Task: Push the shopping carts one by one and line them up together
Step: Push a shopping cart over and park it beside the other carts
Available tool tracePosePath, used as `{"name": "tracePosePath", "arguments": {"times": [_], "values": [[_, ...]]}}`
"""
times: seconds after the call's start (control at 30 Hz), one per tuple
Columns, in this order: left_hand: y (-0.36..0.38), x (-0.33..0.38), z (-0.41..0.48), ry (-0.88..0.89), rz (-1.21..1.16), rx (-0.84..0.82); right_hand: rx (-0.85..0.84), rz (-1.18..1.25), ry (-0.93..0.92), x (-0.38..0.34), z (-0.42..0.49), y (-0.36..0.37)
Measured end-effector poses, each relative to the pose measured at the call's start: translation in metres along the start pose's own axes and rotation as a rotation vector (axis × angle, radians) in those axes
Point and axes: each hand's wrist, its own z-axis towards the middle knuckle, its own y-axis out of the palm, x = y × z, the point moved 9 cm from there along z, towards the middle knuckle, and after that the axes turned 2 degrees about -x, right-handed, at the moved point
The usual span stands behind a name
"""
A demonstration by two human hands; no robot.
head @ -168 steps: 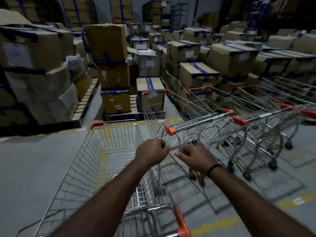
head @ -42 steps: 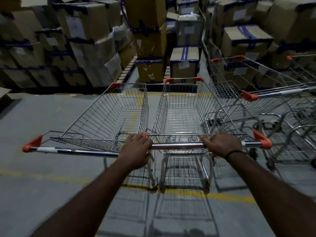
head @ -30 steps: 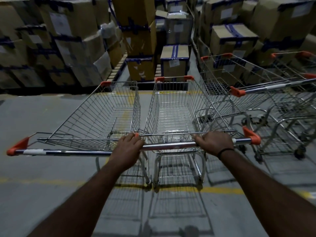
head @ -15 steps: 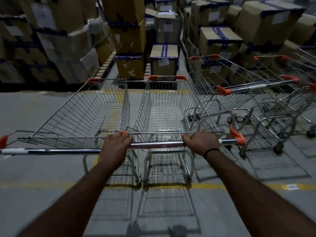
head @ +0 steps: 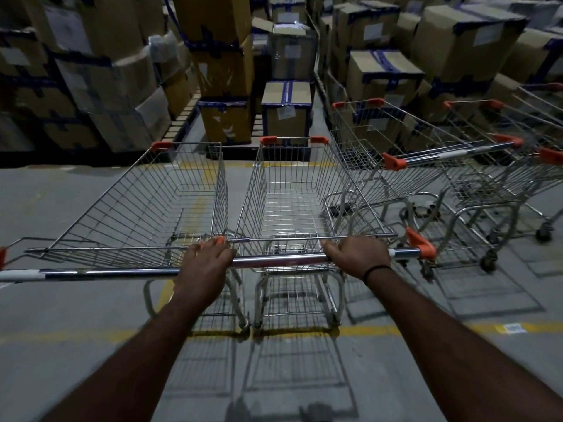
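Observation:
A wire shopping cart [head: 292,190] with orange corner caps stands straight in front of me. My left hand [head: 207,260] grips the left end of its chrome handle bar and my right hand [head: 356,254] grips the right part, near the orange end cap. A second cart [head: 152,202] stands side by side with it on the left, the baskets almost touching. To the right, a third cart [head: 396,159] and further carts [head: 502,166] stand at an angle, a little ahead.
Stacks of taped cardboard boxes [head: 225,86] on pallets fill the far side, just beyond the carts' fronts. More boxes [head: 384,71] rise behind the right carts. A yellow floor line [head: 380,330] runs across under the cart wheels. Grey concrete floor [head: 61,202] lies to the left.
The view has shifted so the carts sit further right in frame, and more of the right-hand carts shows. Both hands keep the same grip on the handle bar.

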Motion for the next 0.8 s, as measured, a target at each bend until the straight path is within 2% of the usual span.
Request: {"name": "tracePosePath", "arguments": {"times": [0.8], "values": [[-0.0015, 0.0009, 0.0018, 0.000, -0.006, -0.024, -0.016, -0.002, 0.023, -0.0013, -0.0014, 0.0011]]}}
